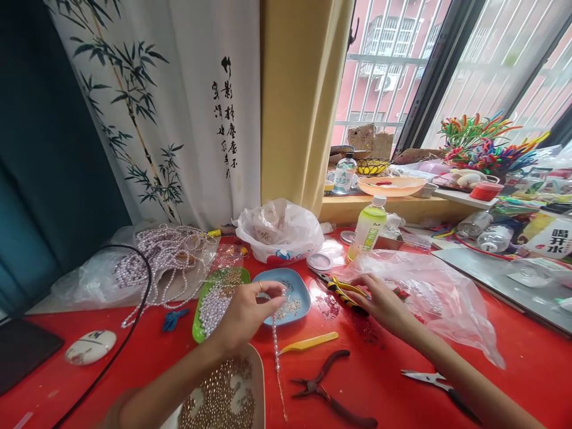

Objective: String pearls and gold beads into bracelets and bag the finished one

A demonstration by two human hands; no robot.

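Observation:
My left hand [250,310] pinches the top of a strand of pearl beads [275,339], which hangs down with a thin bare end at the bottom. It is raised over a green tray [197,328] of pearl beads and the near-left rim of a blue tray [304,301] holding small clear and silvery pieces. My right hand [379,298] has its fingers closed around the handles of yellow-and-black pliers [333,286], whose jaws point left and away. The pliers are low over the red table. A yellow tweezer-like tool [313,342] lies beside the strand.
Dark-handled pliers [315,386] and silver-jawed pliers [431,378] lie near the front. A tray [260,381] of gold-brown beads is at front left. Bead strands [156,256], a bag-lined bowl [279,253] and a green-yellow bottle [369,229] stand behind. A black cable [145,292] arcs at left.

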